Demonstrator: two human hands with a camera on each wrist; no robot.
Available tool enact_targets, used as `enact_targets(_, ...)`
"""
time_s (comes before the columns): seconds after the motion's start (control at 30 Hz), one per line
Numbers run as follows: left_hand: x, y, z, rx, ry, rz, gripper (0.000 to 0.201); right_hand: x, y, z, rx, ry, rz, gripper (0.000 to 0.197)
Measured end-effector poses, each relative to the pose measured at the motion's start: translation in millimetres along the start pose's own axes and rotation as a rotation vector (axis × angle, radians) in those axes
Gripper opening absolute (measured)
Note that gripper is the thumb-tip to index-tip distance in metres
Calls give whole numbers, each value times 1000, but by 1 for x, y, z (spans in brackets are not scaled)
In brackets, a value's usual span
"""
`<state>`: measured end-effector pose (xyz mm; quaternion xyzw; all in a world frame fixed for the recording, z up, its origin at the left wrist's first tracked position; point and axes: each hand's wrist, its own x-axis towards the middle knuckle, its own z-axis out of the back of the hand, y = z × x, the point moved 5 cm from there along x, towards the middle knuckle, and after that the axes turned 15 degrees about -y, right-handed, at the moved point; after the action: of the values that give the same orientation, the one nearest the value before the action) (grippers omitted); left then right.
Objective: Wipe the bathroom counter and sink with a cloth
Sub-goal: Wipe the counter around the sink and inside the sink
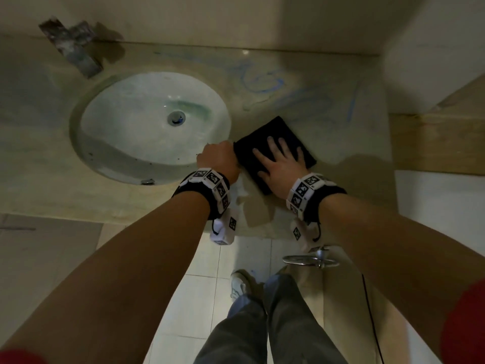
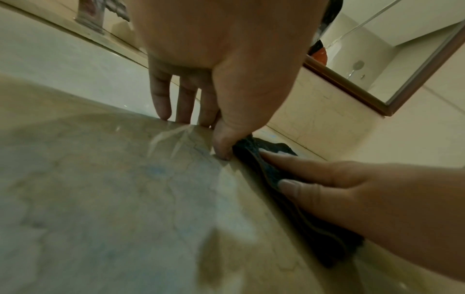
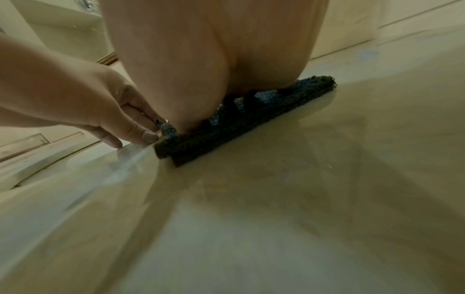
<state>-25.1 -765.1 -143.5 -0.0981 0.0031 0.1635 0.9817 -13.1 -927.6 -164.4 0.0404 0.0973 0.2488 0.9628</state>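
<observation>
A dark folded cloth [image 1: 278, 127] lies on the beige stone counter [image 1: 328, 179] just right of the white oval sink [image 1: 118, 135]. My right hand [image 1: 278, 158] lies flat on the cloth with fingers spread, pressing it down. In the right wrist view its palm [image 3: 201, 79] covers the cloth [image 3: 226, 129]. My left hand [image 1: 219, 156] is at the cloth's left corner by the sink rim. Its thumb and forefinger pinch that corner [image 3: 148, 133]. In the left wrist view the left hand [image 2: 208, 137] has its other fingertips on the counter, beside the cloth [image 2: 314, 228].
Blue streaks [image 1: 262, 84] mark the counter behind the cloth. A worn metal faucet [image 1: 70, 46] stands at the back left, and the drain [image 1: 176, 118] sits mid-basin. A white fixture [image 1: 433, 61] is at the right. A chrome ring [image 1: 309, 260] hangs below the counter's front edge.
</observation>
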Motion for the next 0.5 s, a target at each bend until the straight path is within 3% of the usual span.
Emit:
enact_targets(0.27, 3, -4, 6, 33, 57, -12, 21, -14, -8, 0, 21, 105, -51, 60)
enact_targets(0.4, 9, -10, 8, 87, 79, -47, 17, -9, -10, -2, 28, 99, -65, 61)
enact_targets(0.5, 16, -13, 4, 156, 101, -75, 25, 7, -13, -1, 30, 78, -101, 62)
